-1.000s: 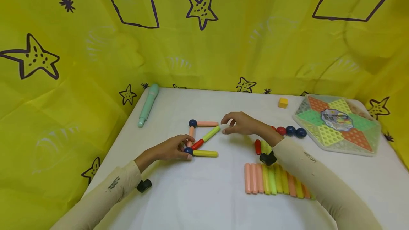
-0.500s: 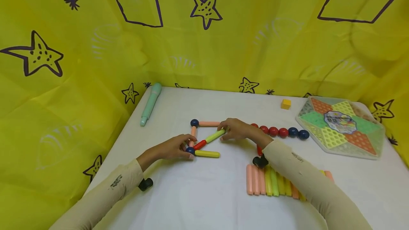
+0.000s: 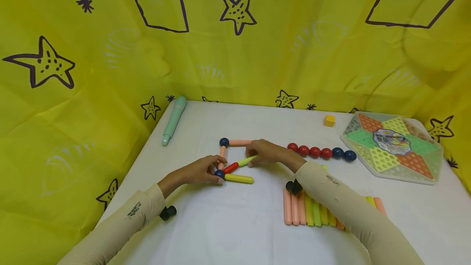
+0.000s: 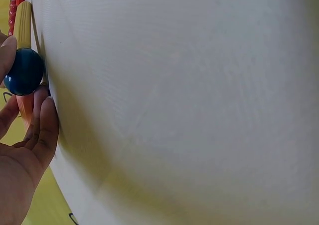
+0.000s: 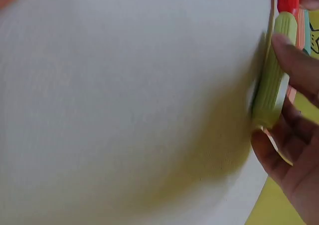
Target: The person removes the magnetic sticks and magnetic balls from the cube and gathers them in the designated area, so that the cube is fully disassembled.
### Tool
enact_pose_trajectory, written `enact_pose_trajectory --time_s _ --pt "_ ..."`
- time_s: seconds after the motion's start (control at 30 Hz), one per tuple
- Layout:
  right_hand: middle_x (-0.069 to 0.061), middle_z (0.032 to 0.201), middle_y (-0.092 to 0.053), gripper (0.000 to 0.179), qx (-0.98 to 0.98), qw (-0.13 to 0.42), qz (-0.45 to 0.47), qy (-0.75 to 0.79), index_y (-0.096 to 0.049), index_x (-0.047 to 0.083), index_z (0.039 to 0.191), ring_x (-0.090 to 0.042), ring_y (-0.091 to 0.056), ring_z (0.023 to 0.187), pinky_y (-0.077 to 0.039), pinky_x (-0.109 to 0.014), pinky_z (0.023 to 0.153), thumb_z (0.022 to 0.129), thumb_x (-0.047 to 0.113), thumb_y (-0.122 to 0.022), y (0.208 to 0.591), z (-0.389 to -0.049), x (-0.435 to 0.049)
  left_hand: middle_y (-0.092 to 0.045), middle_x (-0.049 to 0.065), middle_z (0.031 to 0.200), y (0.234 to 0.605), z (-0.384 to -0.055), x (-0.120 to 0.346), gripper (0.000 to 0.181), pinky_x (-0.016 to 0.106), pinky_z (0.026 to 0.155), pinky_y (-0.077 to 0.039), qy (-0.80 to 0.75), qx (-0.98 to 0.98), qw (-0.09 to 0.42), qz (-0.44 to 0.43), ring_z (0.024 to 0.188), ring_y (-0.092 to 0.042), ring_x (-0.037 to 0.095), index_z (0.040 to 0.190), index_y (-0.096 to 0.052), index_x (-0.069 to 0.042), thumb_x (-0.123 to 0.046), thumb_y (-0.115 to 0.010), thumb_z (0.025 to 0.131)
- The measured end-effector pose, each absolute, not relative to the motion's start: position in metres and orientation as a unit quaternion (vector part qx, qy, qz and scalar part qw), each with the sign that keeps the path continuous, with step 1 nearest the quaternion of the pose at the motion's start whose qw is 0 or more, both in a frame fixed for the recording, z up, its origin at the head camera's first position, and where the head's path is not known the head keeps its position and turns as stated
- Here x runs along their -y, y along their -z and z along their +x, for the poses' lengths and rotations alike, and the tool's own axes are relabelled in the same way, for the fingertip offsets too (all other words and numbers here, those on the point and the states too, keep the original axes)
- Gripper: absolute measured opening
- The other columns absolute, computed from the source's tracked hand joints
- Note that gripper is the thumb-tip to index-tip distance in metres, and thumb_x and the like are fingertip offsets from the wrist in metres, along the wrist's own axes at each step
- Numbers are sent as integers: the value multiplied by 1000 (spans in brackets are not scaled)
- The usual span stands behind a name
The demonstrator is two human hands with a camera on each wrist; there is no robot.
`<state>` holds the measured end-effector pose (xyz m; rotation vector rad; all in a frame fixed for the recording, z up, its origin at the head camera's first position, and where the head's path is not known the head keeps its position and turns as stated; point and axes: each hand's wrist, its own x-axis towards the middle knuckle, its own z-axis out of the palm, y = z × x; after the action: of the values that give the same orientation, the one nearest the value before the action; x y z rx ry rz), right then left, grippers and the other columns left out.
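Note:
In the head view my left hand (image 3: 198,170) holds a dark blue ball (image 3: 219,174) between thumb and fingers; the left wrist view shows this ball (image 4: 24,72) up close. From the ball run a pink stick (image 3: 222,153), a short red stick (image 3: 231,168) and a yellow stick (image 3: 239,179). A second blue ball (image 3: 224,142) joins the pink stick to another pink stick (image 3: 239,143). My right hand (image 3: 265,151) grips the outer end of a light green stick (image 3: 245,161) in line with the red one. In the right wrist view the thumb lies along the green stick (image 5: 272,70).
Red and blue balls (image 3: 315,152) form a row behind the right forearm. Several pink, yellow and green sticks (image 3: 296,212) lie side by side, partly under that arm. A patterned flat box (image 3: 391,146), yellow cube (image 3: 329,120) and mint-green rod (image 3: 173,122) stand farther back.
My right hand has come left and down from beyond the green stick and now grips its end. The left hand stays on the blue ball.

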<state>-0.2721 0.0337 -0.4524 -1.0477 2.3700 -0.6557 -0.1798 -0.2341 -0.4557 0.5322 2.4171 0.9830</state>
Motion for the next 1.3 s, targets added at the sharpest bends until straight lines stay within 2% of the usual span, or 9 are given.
enact_pose_trajectory --time_s 0.23,0.67,0.83,0.93,1.03,1.1,1.2,1.27,1.3 --pt "-3 107 -66 21 -829 276 -437 213 -67 13 119 -16 -55 94 -49 -34 90 99 17 -65 449 -277 -44 -57 5 116 456 -182 231 63 33 88 -50 -354 -881 241 201 95 -57 17 141 -49 -11 -29 -79 88" --pt "-6 113 -66 18 -821 273 -428 263 -66 13 118 -20 -59 104 -50 -38 96 101 14 -60 442 -277 -63 -57 6 118 453 -183 223 65 33 90 -51 -345 -886 241 196 95 -57 16 142 -48 -11 -27 -80 88" --pt "-9 105 -66 17 -793 251 -431 349 -64 4 116 -21 -61 95 -52 -32 85 100 9 -62 434 -280 -80 -56 5 115 455 -184 223 66 33 89 -50 -344 -886 241 197 95 -57 17 142 -49 -11 -28 -80 87" --pt "-14 105 -65 28 -783 250 -406 399 -58 -1 126 -30 -63 88 -52 -31 80 100 8 -61 424 -277 -97 -56 5 115 454 -183 223 65 33 89 -50 -343 -887 240 195 95 -57 17 142 -49 -11 -28 -80 87" --pt "-18 119 -65 41 -791 252 -370 417 -51 5 141 -36 -64 91 -52 -34 79 102 12 -59 412 -273 -117 -58 6 116 453 -182 224 64 33 88 -51 -346 -887 239 187 95 -58 17 140 -49 -11 -27 -80 87" --pt "-21 127 -64 46 -796 256 -347 425 -46 11 148 -34 -62 84 -51 -34 69 104 14 -56 405 -269 -132 -59 8 118 453 -181 225 64 34 88 -52 -348 -888 238 186 95 -58 18 140 -49 -10 -27 -80 87" --pt "-26 122 -65 48 -798 257 -323 438 -40 14 153 -25 -56 71 -43 -30 55 106 15 -50 400 -266 -157 -59 8 117 454 -180 227 64 33 86 -52 -347 -888 235 186 95 -58 18 140 -50 -10 -28 -80 87" --pt "-28 114 -65 48 -802 251 -315 442 -37 11 154 -22 -50 64 -39 -30 52 107 15 -47 400 -262 -173 -58 7 115 456 -179 228 65 32 87 -51 -345 -889 233 191 95 -58 18 141 -49 -10 -28 -80 87" --pt "-29 110 -64 48 -807 240 -316 437 -37 9 154 -21 -52 67 -41 -29 54 107 14 -47 401 -260 -182 -58 6 115 457 -179 229 65 32 87 -51 -345 -889 233 190 95 -57 17 141 -49 -10 -29 -80 87"
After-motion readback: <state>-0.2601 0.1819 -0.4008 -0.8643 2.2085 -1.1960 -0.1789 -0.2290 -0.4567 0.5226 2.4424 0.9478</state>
